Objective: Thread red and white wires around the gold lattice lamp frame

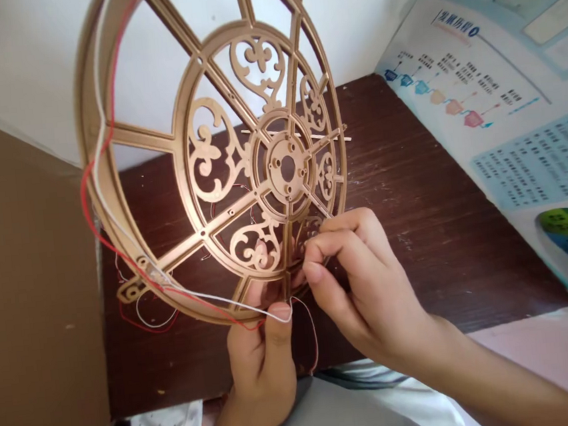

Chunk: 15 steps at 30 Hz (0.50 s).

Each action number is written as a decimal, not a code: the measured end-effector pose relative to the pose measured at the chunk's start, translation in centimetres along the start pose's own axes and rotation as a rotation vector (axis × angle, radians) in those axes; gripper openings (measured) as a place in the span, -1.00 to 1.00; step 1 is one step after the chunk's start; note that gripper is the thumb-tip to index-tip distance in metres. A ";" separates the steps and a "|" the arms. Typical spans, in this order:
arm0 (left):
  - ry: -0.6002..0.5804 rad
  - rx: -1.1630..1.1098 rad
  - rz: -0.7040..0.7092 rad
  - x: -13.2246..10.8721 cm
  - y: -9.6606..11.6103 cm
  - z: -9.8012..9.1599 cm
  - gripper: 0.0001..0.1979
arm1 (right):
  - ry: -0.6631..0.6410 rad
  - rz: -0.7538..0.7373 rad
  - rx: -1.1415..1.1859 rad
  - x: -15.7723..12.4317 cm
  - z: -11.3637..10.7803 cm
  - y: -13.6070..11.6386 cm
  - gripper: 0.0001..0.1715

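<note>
A large round gold-coloured frame (215, 223), with spokes, scrollwork and a central hub, stands tilted above the table. My left hand (263, 376) is closed on its lower rim, the thumb pressing on the wires. A white wire (221, 295) and a red wire (85, 208) run along the left inside of the rim and reach that thumb. A loop of thin wire (315, 344) hangs between my hands. My right hand (358, 283) is closed in a pinch at the frame's lower right; whatever lies between its fingertips is hidden.
Under the frame is a dark brown wooden table (430, 225). More red and white wire (157, 327) lies at its left. A cardboard panel (30, 284) borders the left side. At right are a printed board (457, 129) and a green-blue ring (561, 226). Behind is a white wall (355, 12).
</note>
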<state>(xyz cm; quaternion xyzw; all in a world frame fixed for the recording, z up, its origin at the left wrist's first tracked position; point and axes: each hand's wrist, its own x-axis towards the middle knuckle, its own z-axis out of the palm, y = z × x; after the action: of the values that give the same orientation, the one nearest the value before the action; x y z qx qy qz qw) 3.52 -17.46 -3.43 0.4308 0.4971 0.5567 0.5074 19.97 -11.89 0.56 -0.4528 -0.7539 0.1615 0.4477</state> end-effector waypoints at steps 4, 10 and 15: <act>-0.006 -0.021 -0.021 0.0 0.1 -0.1 -0.27 | 0.001 -0.014 0.007 0.2 -0.4 0.3 -0.90; -0.002 -0.046 -0.041 0.0 0.3 0.1 -0.32 | -0.001 0.004 0.006 0.1 -0.5 0.3 -0.74; 0.009 -0.016 -0.030 0.1 0.4 0.0 -0.32 | -0.055 -0.053 0.034 0.5 -1.0 0.5 -0.83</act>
<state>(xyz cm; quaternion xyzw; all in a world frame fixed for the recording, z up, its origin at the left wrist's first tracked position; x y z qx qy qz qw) 3.48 -17.36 -3.06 0.4167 0.5011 0.5551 0.5169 20.96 -11.35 1.04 -0.4203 -0.7749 0.1749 0.4386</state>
